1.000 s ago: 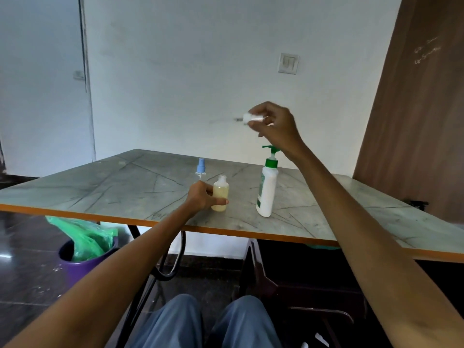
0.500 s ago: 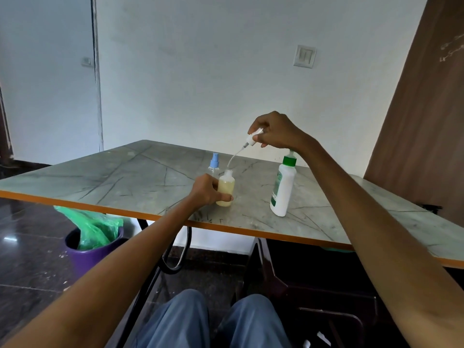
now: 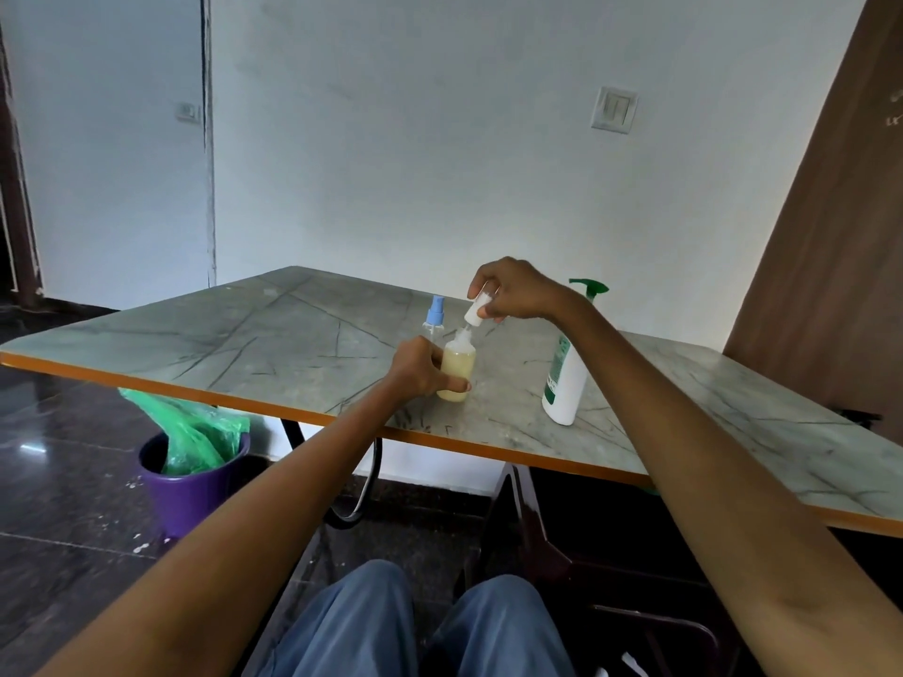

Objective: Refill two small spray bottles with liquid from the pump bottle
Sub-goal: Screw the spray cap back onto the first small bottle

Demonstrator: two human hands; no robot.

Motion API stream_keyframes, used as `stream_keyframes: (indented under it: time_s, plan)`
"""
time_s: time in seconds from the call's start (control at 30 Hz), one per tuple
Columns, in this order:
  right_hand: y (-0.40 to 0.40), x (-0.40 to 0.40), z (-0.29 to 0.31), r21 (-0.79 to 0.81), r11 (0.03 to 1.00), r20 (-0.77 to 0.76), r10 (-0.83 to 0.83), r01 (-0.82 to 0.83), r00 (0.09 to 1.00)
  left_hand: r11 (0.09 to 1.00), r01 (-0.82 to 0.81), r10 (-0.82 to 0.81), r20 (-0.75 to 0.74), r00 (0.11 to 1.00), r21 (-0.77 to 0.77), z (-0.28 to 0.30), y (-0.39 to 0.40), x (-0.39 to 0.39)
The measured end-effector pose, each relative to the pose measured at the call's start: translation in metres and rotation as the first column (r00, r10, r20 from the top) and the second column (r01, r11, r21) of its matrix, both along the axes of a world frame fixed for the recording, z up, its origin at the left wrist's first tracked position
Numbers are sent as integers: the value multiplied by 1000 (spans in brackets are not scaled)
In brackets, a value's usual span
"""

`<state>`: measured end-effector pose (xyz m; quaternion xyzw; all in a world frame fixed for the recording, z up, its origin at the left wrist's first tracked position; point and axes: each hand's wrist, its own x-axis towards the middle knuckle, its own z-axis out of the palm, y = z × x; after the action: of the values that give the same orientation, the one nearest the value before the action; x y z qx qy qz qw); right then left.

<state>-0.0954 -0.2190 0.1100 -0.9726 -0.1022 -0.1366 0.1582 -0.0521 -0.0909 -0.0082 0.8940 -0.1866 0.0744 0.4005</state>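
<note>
Evidently the left hand point(image 3: 420, 368) grips the filled bottle point(image 3: 457, 371) to steady it on the worktop point(image 3: 273, 334), left of the pump bottle point(image 3: 567, 383), while the right hand point(image 3: 513, 290) pinches the white sprayer point(image 3: 476, 310) just above its neck, probably for refitting. 1 blue-capped bottle point(image 3: 434, 317) waits behind.

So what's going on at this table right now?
A person is putting a small spray bottle back together. The left hand holds it upright on the table, yellowish liquid inside. The right hand pinches the white spray top just above its neck. A blue-capped spray bottle stands behind; the pump bottle stands to the right.
</note>
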Motion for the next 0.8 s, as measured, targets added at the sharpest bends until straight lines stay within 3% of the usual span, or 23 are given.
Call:
stream_keyframes:
  time_s: [0.57,0.8]
  plan:
    - [19,11,-2,-223,973,-105,36,-59,994,1000,5,-5,-13,1000,5,1,1,-2]
    - [18,17,1,-144,990,-133,-18,-2,991,1000,-2,2,-9,1000,-2,2,0,-3]
